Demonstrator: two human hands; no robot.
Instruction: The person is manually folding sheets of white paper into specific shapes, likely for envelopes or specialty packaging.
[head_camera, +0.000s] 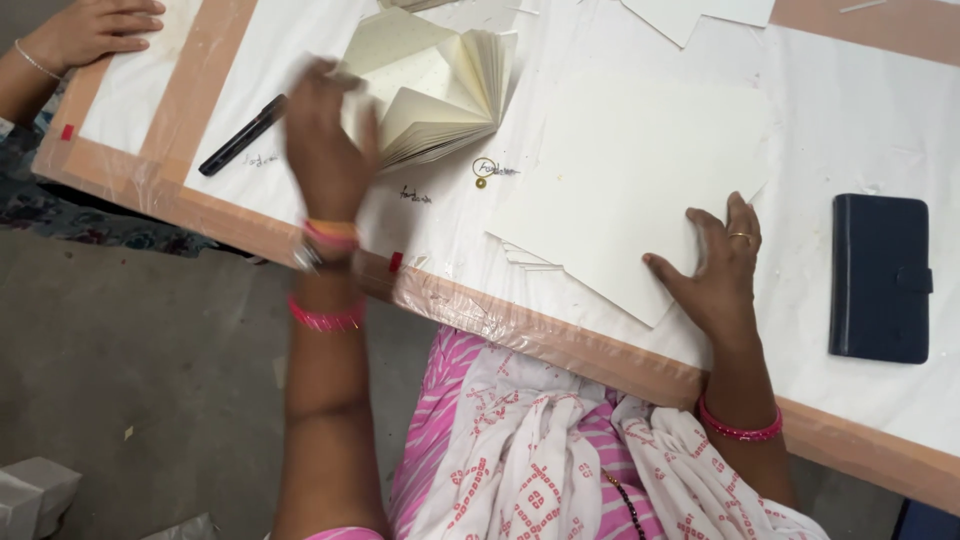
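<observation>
Paper sheets (630, 190) lay in a cream pile near the middle of the frame, on a white table (860, 110) with brown tape along its edge. The right hand (722, 262) lay flat on the lower corner of the pile, fingers spread and pressing down, not pinching anything. A few sheet corners stuck out from under the top sheet, so the pile did not look quite even.

The left hand (328, 150) was raised in the upper left of the frame, just beside a folded booklet (440, 85). The booklet stood fanned open with its pages spread out. That hand was blurry, so I could not tell if it was holding a page or only close to one.

A black pen (243, 135) lay to the left of the booklet. A small gold ring-shaped thing (483, 170) sat between the booklet and the pile. A dark blue wallet case (880, 277) rested at the right side, well apart from the sheets. Another person's hand (85, 32) rested on the table in the top left corner.

It looked like one booklet was already folded up, while the flat pile was not yet made into anything.
</observation>
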